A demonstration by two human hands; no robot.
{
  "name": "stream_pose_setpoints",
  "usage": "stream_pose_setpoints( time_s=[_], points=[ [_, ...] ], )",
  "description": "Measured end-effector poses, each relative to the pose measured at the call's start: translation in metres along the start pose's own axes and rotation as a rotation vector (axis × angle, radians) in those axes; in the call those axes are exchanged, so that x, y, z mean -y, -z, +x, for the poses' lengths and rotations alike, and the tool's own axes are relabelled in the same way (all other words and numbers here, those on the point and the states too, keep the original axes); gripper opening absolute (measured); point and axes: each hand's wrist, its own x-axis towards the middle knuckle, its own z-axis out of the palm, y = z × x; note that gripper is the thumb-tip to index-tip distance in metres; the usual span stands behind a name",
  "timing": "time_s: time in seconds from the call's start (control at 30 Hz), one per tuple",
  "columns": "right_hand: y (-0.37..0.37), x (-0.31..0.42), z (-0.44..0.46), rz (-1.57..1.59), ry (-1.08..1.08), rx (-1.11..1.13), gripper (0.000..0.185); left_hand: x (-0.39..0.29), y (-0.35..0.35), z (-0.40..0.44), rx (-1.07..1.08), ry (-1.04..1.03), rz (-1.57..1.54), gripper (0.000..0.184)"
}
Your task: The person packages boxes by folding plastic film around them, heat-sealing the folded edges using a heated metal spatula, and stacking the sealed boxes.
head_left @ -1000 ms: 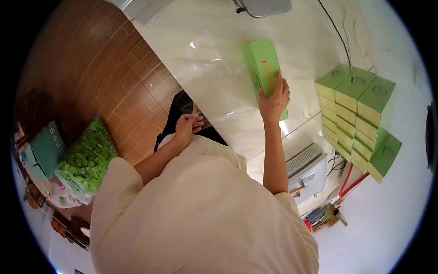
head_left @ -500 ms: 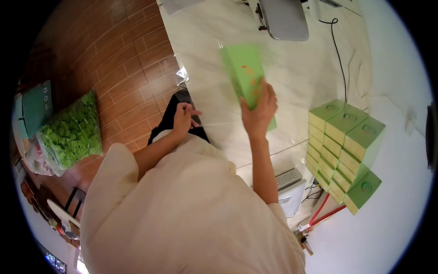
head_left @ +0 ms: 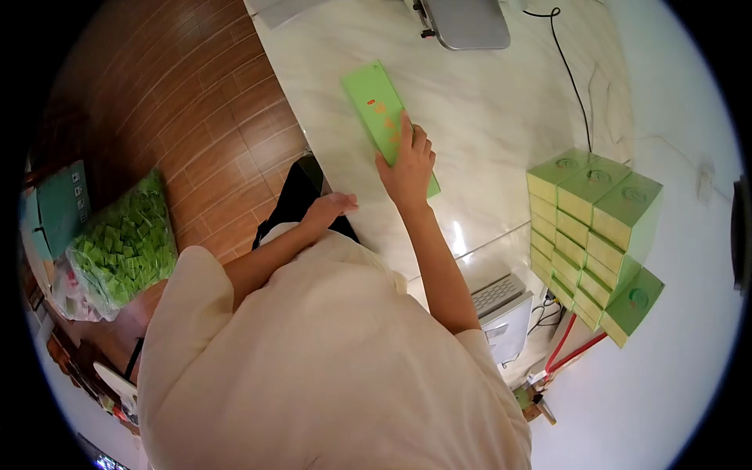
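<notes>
A long, flat green box (head_left: 366,92) with orange lettering and a small red mark lies slanted on the pale marble-patterned table. My right hand (head_left: 409,168) is closed over its lower part, thumb along one long side and fingers along the other, hiding some of the lettering. By the table's front edge, in front of my body, my left hand (head_left: 332,208) is held with its fingers curled together. Nothing shows in it, and it is apart from the box.
Stacked green boxes (head_left: 593,202) stand against the wall at the right. A grey metal plate (head_left: 470,23) sits at the far side, with a black cable (head_left: 570,78) beside it. A white machine with keys (head_left: 501,300) is near my right elbow. A clear bag of green packets (head_left: 125,247) rests at the left.
My right hand has moved left with the green box, which now lies still on the table. My left hand's fingers, spread before, have drawn together, and it has shifted slightly right.
</notes>
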Motion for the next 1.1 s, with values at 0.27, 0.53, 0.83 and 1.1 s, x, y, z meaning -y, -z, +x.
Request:
stream_pose_setpoints(
  time_s=[0.27, 0.53, 0.83, 1.1],
  points=[
    [-0.001, -0.002, 0.002, -0.098, 0.011, 0.022, 0.096, 0.007, -0.001, -0.015, 0.361, 0.046, 0.047, 0.048],
    [0.012, -0.004, 0.004, -0.083, 0.053, -0.026, 0.086, -0.050, -0.017, -0.045, 0.364, 0.221, -0.037, 0.041],
    [-0.012, 0.013, -0.154, 0.475, -0.440, -0.231, 0.012, -0.051, 0.002, -0.047, 0.249, 0.171, 0.126, 0.037],
    [-0.088, -0.022, -0.174, 2.128, -1.297, 0.310, 0.073, -0.057, 0.001, -0.053, 0.271, 0.320, -0.004, 0.031]
  ],
)
